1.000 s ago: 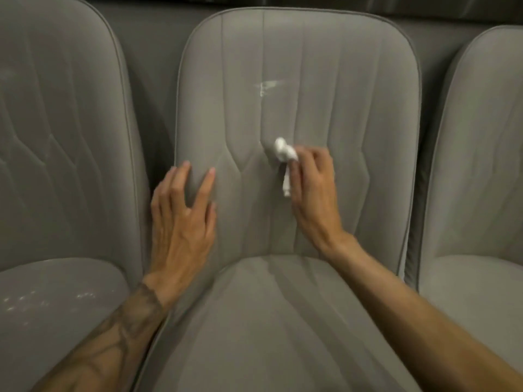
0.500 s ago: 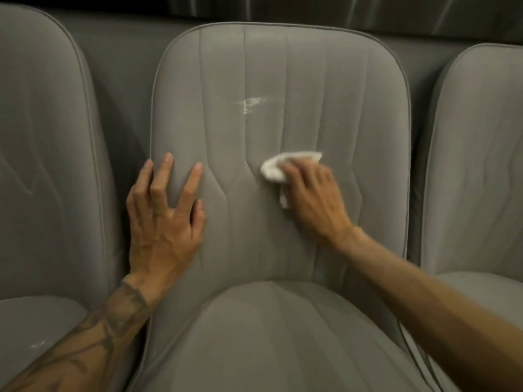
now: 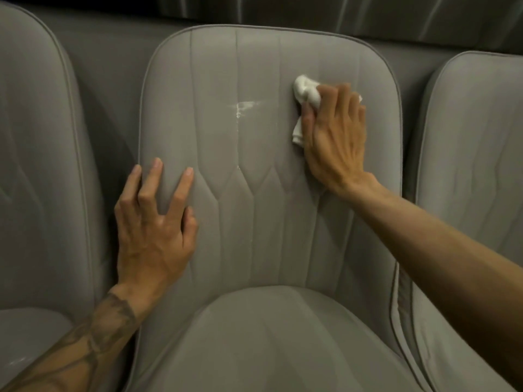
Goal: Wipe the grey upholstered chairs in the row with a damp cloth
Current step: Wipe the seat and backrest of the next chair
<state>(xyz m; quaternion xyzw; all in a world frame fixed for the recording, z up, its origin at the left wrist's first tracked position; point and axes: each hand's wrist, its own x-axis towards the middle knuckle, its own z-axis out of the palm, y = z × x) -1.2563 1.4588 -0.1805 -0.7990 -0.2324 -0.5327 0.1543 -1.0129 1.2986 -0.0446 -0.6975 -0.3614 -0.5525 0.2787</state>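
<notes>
A grey upholstered chair with stitched channels fills the middle of the view. My right hand presses a crumpled white cloth flat against the upper right of its backrest, fingers extended over the cloth. A whitish smear marks the backrest's centre, left of the cloth. My left hand rests with spread fingers on the backrest's lower left edge and holds nothing. The chair's seat cushion lies below.
A matching grey chair stands close on the left, with pale marks on its seat. Another grey chair stands on the right. Narrow dark gaps separate them, and a dark curtain hangs behind.
My right hand has slid the cloth up and to the right, from the backrest's middle to its upper right. The left hand stays on the left edge. The view has shifted down slightly.
</notes>
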